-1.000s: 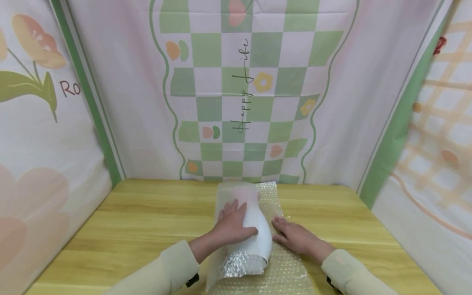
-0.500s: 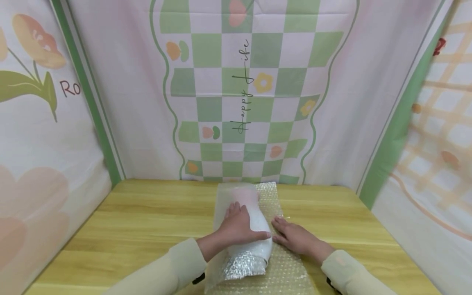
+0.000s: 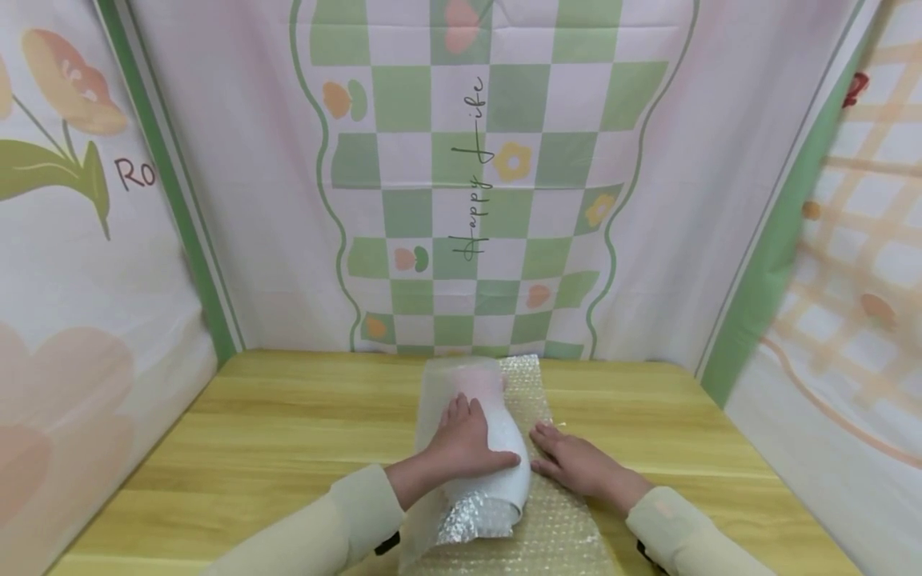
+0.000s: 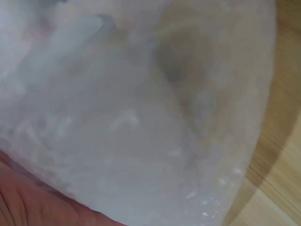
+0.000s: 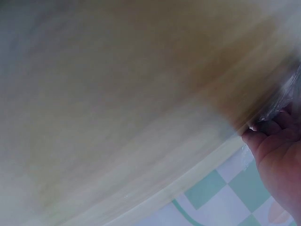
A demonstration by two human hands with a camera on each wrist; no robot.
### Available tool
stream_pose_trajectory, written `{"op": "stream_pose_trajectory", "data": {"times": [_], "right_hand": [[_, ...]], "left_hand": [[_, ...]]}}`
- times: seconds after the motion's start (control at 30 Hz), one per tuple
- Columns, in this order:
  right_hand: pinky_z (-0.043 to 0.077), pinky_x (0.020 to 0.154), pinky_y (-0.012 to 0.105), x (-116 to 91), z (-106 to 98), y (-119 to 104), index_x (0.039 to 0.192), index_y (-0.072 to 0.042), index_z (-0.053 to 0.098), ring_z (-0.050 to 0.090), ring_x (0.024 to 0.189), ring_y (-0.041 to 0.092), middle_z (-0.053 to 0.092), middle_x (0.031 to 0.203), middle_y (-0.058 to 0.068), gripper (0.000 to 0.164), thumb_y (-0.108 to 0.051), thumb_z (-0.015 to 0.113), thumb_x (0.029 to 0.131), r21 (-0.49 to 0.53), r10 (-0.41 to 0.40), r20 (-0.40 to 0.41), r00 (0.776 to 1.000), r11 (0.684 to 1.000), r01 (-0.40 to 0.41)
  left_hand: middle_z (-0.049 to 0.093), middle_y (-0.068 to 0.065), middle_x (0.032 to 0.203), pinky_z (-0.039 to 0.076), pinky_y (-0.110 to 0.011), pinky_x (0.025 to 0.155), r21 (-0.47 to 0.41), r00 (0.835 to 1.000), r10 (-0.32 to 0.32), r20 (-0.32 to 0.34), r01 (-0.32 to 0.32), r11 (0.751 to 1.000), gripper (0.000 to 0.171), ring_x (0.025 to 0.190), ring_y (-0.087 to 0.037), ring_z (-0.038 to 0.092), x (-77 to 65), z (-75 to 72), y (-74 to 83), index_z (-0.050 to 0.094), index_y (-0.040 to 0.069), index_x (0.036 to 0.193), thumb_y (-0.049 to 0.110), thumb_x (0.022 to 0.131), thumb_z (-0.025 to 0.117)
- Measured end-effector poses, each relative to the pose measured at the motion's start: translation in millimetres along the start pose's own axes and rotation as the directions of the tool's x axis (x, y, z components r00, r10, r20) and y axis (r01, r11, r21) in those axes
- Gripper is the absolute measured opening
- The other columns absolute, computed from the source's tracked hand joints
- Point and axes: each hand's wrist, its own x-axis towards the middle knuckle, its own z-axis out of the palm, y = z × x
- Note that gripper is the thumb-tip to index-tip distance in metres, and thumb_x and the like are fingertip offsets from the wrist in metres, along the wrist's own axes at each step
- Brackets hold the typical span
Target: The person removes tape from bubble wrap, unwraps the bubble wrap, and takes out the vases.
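Observation:
A white vase-shaped object (image 3: 508, 448), pinkish toward its far end, lies on its side on a sheet of bubble wrap (image 3: 562, 520). One layer of the wrap (image 4: 117, 141) is folded over it from the left. My left hand (image 3: 461, 444) rests on top of the covered object, fingers extended forward and thumb spread to the right. To the right of the object, my right hand (image 3: 579, 464) lies on the wrap with its fingers pointing inward, the fingertips close to the object's side. The object's left side is hidden beneath the hand and the wrap.
The wooden table (image 3: 302, 416) carries the wrap near its middle. A curtain with green checks (image 3: 461, 200) stands behind the table's far edge, and printed cloth hangs at both sides.
My left hand has slid slightly right and back toward me over the wrapped object, its thumb now farther right. The right hand has stayed in place.

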Motion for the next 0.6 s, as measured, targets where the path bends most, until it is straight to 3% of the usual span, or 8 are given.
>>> {"op": "stream_pose_trajectory", "data": {"times": [0.3,0.6], "right_hand": [[0.031,0.106,0.056,0.0,0.7,0.2,0.137,0.012,0.045,0.035,0.133,0.046,0.037,0.144,0.033,0.061,-0.037,0.053,0.100,-0.005,0.002,-0.005,1.000,1.000,-0.002],[0.031,0.107,0.055,1.1,0.9,4.1,0.138,0.010,0.045,0.035,0.134,0.043,0.038,0.145,0.030,0.064,-0.040,0.052,0.100,-0.005,0.030,0.016,0.999,1.000,-0.030]], "left_hand": [[0.024,-0.036,0.149,0.020,-0.046,0.115,-0.026,1.000,-0.021,-0.016,0.021,0.999,0.100,0.141,-0.042,0.020,-2.2,-5.6,0.5,0.029,-0.017,0.142,0.042,0.075,0.074],[0.023,-0.034,0.150,0.022,-0.046,0.114,-0.056,0.999,-0.039,-0.012,0.038,0.998,0.098,0.141,-0.042,0.021,-4.2,-13.5,-5.7,0.027,-0.016,0.144,0.040,0.078,0.071]]}}
